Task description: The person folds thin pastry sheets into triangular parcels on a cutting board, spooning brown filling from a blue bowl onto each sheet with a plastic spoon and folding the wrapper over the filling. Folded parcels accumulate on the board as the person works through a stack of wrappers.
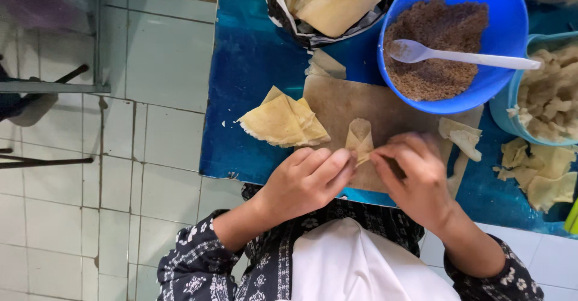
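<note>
A small folded pastry wrapper [360,137] lies on a brown wooden board [337,99] on the blue table. My left hand [307,180] pinches its near left edge with the fingertips. My right hand [415,174] presses its near right edge, fingers curled over the board. Both hands meet at the wrapper's lower corner. A stack of folded triangular wrappers [283,122] rests just left of the board.
A blue bowl [481,12] of brown crumbly filling holds a white plastic spoon [463,56]. A teal container [548,90] of pale dough pieces stands at right, with wrapper scraps [542,171] below it. A bag of flat wrappers [331,3] sits at the top. Tiled floor lies to the left.
</note>
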`<state>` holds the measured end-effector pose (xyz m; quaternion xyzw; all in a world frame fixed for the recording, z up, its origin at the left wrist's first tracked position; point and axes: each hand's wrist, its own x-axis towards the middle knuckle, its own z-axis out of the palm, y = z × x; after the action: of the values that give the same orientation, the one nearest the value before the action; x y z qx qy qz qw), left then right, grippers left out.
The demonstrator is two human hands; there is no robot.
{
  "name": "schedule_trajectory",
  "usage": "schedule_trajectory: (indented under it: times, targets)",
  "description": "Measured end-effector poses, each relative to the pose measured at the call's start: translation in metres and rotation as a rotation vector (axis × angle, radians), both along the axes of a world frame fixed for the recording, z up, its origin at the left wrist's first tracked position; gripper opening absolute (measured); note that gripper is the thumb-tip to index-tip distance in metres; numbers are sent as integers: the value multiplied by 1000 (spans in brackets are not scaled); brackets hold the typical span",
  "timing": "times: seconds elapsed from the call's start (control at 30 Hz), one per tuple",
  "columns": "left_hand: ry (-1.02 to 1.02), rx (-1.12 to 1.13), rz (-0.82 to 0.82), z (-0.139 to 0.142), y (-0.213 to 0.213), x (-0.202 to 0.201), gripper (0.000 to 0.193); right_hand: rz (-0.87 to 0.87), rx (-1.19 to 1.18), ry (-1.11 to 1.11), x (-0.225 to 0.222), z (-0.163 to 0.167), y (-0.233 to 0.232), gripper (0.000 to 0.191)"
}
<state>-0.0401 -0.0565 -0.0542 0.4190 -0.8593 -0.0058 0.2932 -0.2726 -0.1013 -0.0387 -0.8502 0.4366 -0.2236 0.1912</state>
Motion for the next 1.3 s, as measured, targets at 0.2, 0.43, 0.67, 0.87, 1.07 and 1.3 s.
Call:
schedule_trajectory:
  times: [0.2, 0.43, 0.67, 0.87, 1.07, 1.3]
  targets:
    - [196, 209, 46, 12, -12, -12, 17, 27, 33, -50, 2, 4, -1, 17]
    - [321, 418, 124, 18, -19, -22, 16, 10, 63, -83, 5, 5, -7, 21]
    - [27, 82, 9, 16, -16, -3, 31, 195, 47, 104, 5, 20, -19, 25]
    - [75, 194, 52, 18, -3, -12, 24, 253, 244, 202, 5, 25, -17, 21]
    - [140, 319, 291, 20, 4, -31, 19, 115, -51, 150, 6, 17, 12, 17]
    - [241, 261, 241, 19, 4, -25, 29, 74, -472, 241, 9, 1, 29, 22]
